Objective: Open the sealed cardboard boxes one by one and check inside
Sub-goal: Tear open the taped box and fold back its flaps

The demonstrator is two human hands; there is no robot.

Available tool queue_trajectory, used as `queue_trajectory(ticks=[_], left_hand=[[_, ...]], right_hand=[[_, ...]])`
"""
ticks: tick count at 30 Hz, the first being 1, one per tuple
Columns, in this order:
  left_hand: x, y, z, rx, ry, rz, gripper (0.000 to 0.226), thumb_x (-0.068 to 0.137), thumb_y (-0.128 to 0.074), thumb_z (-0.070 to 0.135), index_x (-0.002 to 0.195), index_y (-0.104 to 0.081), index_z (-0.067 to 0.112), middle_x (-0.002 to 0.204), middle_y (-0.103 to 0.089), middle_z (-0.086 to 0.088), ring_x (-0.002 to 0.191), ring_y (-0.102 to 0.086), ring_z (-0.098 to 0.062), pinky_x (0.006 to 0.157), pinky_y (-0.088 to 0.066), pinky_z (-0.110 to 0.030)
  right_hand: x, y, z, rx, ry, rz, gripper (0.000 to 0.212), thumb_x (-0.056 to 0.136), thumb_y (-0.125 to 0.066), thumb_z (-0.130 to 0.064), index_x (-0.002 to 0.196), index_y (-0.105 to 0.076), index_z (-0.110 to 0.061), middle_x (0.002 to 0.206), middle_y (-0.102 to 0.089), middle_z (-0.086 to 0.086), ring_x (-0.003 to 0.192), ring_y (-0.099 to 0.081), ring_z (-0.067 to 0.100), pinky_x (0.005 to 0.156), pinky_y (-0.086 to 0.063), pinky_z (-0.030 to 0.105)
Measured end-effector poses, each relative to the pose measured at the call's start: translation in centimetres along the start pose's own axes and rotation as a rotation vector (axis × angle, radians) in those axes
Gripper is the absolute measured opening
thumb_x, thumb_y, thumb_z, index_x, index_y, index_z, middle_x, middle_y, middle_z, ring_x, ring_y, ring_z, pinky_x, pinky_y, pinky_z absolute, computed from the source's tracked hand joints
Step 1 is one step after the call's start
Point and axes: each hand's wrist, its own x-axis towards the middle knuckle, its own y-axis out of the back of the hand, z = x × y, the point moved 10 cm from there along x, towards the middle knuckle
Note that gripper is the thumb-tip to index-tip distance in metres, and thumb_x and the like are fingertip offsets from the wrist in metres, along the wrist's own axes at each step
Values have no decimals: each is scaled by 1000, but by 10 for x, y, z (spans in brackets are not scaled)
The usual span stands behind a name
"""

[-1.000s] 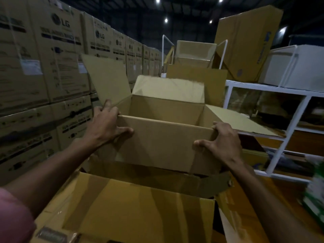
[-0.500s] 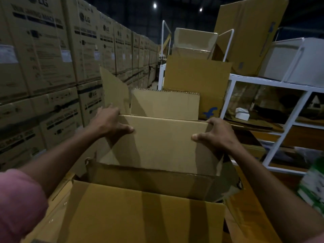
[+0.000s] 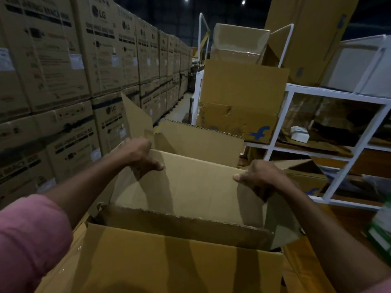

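At its top corners, left hand [image 3: 139, 154] and right hand [image 3: 261, 176] are each gripping the open box [image 3: 186, 187], seemingly light but bendy

"lg" on stacked cartons [image 3: 105, 60], blue "f" logo on box [image 3: 239, 121]

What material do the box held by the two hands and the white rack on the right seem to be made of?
Box: corrugated cardboard, matt brown; the flap edge shows a wavy fluted layer. White rack: probably painted metal, judging by its thin straight bars with a smooth, even white coat; the picture alone cannot confirm it.
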Motion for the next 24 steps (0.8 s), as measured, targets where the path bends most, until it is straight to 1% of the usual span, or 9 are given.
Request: queue_trajectory(ticks=[2, 4, 7, 10, 12, 15, 19, 22, 24], left_hand=[[1, -13, -9, -14, 13, -36, 60, 70, -79, 67, 98, -61, 17, 95, -65, -3, 89, -62, -22, 94, -52, -45], [-3, -30, -17, -49, 22, -90, 60, 75, -77, 66, 105, -61, 17, 102, -66, -4, 95, -62, -23, 96, -51, -47], [-10, -55, -26, -14, 41, -169, 63, 82, -58, 77, 108, -61, 20, 113, -63, -6, 105, -57, -26, 101, -45, -51], [-13, -73, -36, 6, 94, -199, 84, 90, -19, 82, 126, -62, 20, 135, -56, -14, 129, -48, -36, 112, -33, -56], [-9, -86, -47, -14, 139, -209, 91, 88, -6, 80, 140, -55, 23, 146, -50, -17, 137, -41, -39, 114, -29, -61], [-19, -92, -48, -8, 178, -245, 76, 96, -18, 70, 146, -49, 21, 151, -48, -13, 137, -45, -36, 112, -36, -55], [-32, -98, -35, 67, 157, -302, 65, 104, -28, 60, 151, -43, 18, 155, -46, -11, 140, -44, -33, 111, -37, -48], [-44, -96, -30, 240, 166, -241, 62, 102, -34, 64, 137, -58, 19, 140, -58, -8, 129, -54, -29, 102, -45, -43], [-49, -97, -28, 318, 159, -231, 62, 100, -36, 67, 127, -65, 19, 128, -64, -6, 121, -59, -27, 98, -50, -40]], right_hand=[[0, -4, 4, 54, 15, 15, 44, 86, -70, -60, 85, -67, -16, 82, -71, 6, 79, -69, 24, 75, -60, 42], [-2, -9, 5, 147, 28, 18, 43, 85, -72, -60, 87, -69, -17, 85, -71, 5, 85, -67, 25, 86, -57, 48], [-5, -21, 11, 218, -3, 33, 36, 82, -74, -59, 86, -72, -24, 92, -70, 2, 100, -61, 26, 97, -50, 53], [-9, -37, 20, 284, -44, 79, 40, 78, -70, -68, 88, -70, -29, 99, -68, 3, 105, -59, 29, 91, -54, 51], [-13, -45, 22, 315, -54, 76, 42, 91, -60, -62, 91, -71, -21, 96, -69, 7, 94, -63, 26, 85, -56, 46], [-10, -56, 28, 248, -72, 34, 46, 100, -51, -53, 95, -71, -12, 100, -70, 11, 91, -66, 26, 87, -56, 45], [-4, -77, 38, 86, -110, -94, 37, 96, -58, -52, 95, -71, -18, 102, -70, 5, 94, -65, 23, 90, -56, 42], [-6, -94, 37, -51, -78, -158, 37, 95, -56, -57, 96, -70, -23, 105, -69, 3, 96, -64, 21, 89, -54, 40], [-8, -101, 37, -134, -67, -206, 41, 95, -52, -60, 102, -70, -24, 111, -68, 3, 102, -63, 23, 91, -53, 41]])
